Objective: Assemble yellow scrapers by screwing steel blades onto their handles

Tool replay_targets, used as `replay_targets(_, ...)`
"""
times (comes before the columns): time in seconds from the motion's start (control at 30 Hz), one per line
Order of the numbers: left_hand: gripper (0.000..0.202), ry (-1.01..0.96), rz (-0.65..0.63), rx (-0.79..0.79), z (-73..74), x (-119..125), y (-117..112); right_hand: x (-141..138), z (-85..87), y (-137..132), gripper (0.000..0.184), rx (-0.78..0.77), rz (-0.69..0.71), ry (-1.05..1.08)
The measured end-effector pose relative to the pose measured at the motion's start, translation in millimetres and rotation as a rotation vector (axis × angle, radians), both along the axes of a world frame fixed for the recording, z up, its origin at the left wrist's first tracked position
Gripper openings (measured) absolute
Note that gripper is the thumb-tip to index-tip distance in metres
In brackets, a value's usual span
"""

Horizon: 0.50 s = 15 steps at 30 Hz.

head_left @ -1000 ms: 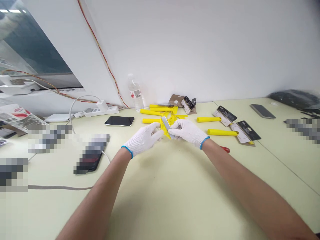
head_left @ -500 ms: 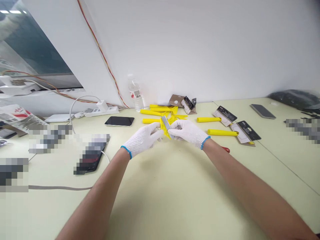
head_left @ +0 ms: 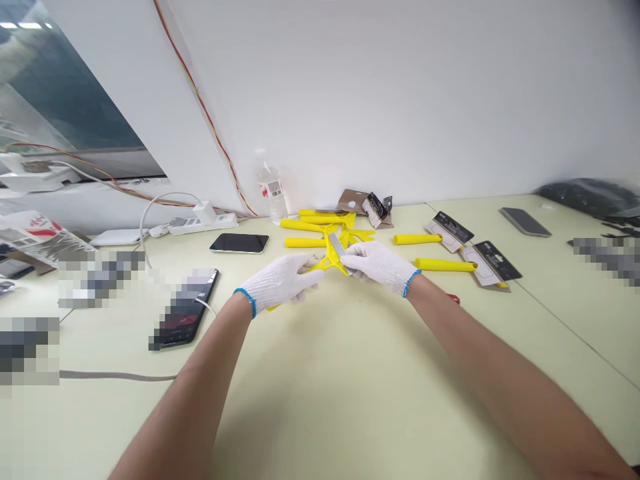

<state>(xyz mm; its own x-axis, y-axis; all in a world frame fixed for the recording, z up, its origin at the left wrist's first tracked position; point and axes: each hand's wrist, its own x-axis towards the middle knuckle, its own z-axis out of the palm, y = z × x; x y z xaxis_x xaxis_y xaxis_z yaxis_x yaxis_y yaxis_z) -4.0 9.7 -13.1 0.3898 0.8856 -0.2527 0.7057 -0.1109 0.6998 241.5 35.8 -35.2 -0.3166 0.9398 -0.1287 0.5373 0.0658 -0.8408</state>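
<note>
Left hand (head_left: 280,283), white glove, is wrapped round the handle of a yellow scraper (head_left: 329,257). Handle end now pokes out below the glove; it's hidden in the earlier frame. That hand sits a bit lower and further left than half a second ago. Right hand (head_left: 379,268), also gloved, pinches the grey strip (head_left: 336,244) at the scraper head, roughly where it was. Scraper is between both hands, frame turned more into view. Beyond, unmoved: two yellow handles (head_left: 445,265) by packaging cards (head_left: 494,263) at right, black smartphone (head_left: 239,243) at left, piled scrapers (head_left: 303,226) mid-table, water bottle (head_left: 271,192) near the wall (head_left: 350,93).
</note>
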Motion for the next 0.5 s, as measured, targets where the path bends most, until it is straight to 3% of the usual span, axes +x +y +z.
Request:
replay_targets(0.13, 0.042, -0.012, 0.013, -0.047, 6.7, 1, -2, 0, 4.7, -2, 0.029, -0.051, 0.013, 0.019)
replay_targets(0.27, 0.041, -0.016, 0.024, -0.067, 10.0, 1, -4, 4, 7.0, 1, 0.049, -0.018, -0.013, -0.044)
replay_targets(0.4, 0.041, -0.012, 0.030, -0.069, 12.0, -1, -4, 22, 7.3, 9, 0.053, 0.230, -0.136, -0.348)
replay_targets(0.5, 0.042, 0.028, 0.056, -0.059, 13.9, -3, -3, 43, 9.1, 17, 0.041, 0.425, -0.221, -0.588)
